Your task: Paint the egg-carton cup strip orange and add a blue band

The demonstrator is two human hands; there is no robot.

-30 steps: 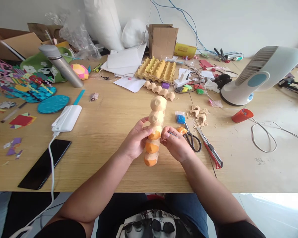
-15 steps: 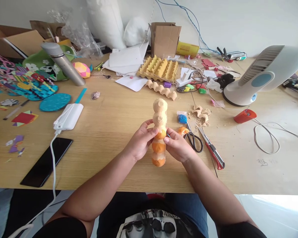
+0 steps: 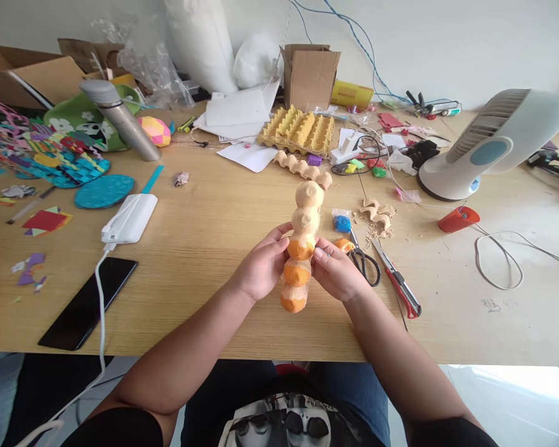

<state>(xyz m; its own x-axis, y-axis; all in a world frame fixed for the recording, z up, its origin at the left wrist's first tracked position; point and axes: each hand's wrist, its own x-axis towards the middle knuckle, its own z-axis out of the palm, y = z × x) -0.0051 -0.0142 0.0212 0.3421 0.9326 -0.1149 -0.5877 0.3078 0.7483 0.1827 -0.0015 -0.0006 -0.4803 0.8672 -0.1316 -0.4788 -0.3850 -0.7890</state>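
Both the left hand and right hand hold the orange-patched egg-carton strip mid-length. It looks light, probably crushable; gentle edge pinches should suit.

Bright light — glare on floor

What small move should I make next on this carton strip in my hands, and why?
I'd probably smooth the upper orange edge of the middle bump with your right hand, while your left hand steadies the carton strip. Both hands are at that bump, and its orange stops short of the two bare bumps at the far end.
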